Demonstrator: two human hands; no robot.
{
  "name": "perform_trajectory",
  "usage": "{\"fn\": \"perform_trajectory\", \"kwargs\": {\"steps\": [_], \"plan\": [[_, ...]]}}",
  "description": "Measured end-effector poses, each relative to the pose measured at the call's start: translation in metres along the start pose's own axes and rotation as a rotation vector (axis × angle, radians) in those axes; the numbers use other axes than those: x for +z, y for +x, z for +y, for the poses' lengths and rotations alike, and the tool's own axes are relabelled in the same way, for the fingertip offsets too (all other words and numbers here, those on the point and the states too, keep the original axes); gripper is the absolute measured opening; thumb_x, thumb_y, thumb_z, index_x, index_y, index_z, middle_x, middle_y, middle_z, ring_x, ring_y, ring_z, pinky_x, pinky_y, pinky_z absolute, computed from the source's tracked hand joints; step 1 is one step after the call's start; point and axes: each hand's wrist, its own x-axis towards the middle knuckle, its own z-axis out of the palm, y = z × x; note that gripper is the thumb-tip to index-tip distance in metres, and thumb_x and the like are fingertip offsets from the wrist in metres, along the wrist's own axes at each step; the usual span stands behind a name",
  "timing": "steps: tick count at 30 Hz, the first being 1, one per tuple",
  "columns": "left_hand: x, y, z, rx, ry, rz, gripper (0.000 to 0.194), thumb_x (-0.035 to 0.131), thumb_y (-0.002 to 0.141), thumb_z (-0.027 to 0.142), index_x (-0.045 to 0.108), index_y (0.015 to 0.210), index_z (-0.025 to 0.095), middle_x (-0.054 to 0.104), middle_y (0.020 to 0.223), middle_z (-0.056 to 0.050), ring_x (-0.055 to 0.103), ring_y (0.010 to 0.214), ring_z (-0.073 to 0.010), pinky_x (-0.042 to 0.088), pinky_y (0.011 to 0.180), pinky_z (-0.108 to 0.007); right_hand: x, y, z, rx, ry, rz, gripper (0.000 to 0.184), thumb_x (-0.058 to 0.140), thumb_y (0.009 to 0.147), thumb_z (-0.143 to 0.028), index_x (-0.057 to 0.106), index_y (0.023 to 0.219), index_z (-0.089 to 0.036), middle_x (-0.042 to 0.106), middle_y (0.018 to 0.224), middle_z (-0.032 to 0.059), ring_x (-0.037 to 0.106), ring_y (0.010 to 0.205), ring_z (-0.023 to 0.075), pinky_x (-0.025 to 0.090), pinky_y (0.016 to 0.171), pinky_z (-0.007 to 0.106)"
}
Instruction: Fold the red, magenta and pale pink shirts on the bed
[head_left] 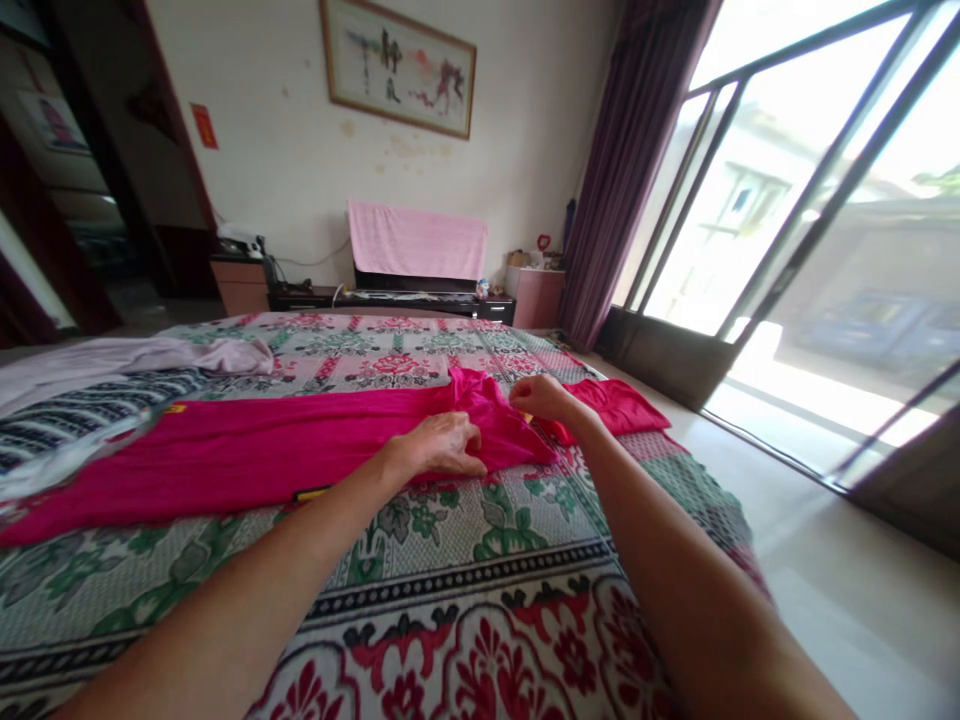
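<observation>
A long bright pink garment (300,440) lies stretched across the patterned bedspread, its right end bunched and wrinkled. My left hand (444,443) rests on that bunched part with fingers bent and the thumb apart from them. Just to the right, my right hand (541,398) is closed in a pinch at the garment's right end; the fingertips are partly hidden. A small yellow patch shows under it. Beyond my right wrist lies a folded red cloth (628,406), partly covered by my forearm.
The bed carries a flowered bedspread (495,640). More clothes, a pale pink one (225,355) and a black-and-white patterned one (97,405), lie at the left. A pink towel (420,240) drapes over a screen behind the bed. Glass doors (787,220) stand at the right.
</observation>
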Motion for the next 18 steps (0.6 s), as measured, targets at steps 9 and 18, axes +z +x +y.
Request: {"fn": "perform_trajectory", "kwargs": {"steps": [9, 18], "plan": [[0.035, -0.027, 0.012, -0.042, 0.031, 0.248, 0.026, 0.055, 0.087, 0.035, 0.068, 0.099, 0.017, 0.066, 0.101, -0.01, 0.06, 0.097, -0.0221, 0.045, 0.087, -0.032, 0.03, -0.047, 0.004, 0.172, -0.05, 0.234, 0.025, 0.053, 0.081, -0.032, 0.074, 0.085, -0.019, 0.069, 0.076, 0.0008, 0.062, 0.077, 0.015, 0.043, 0.068, 0.021], [0.047, -0.028, 0.007, -0.057, -0.032, 0.368, 0.028, 0.043, 0.093, 0.026, 0.068, 0.085, 0.018, 0.067, 0.094, -0.005, 0.06, 0.093, -0.0163, 0.043, 0.086, -0.028, -0.011, -0.076, 0.004, 0.158, 0.102, -0.286, 0.054, 0.073, 0.068, -0.028, 0.064, 0.12, -0.022, 0.07, 0.103, 0.0048, 0.063, 0.081, 0.0157, 0.048, 0.068, 0.024]]}}
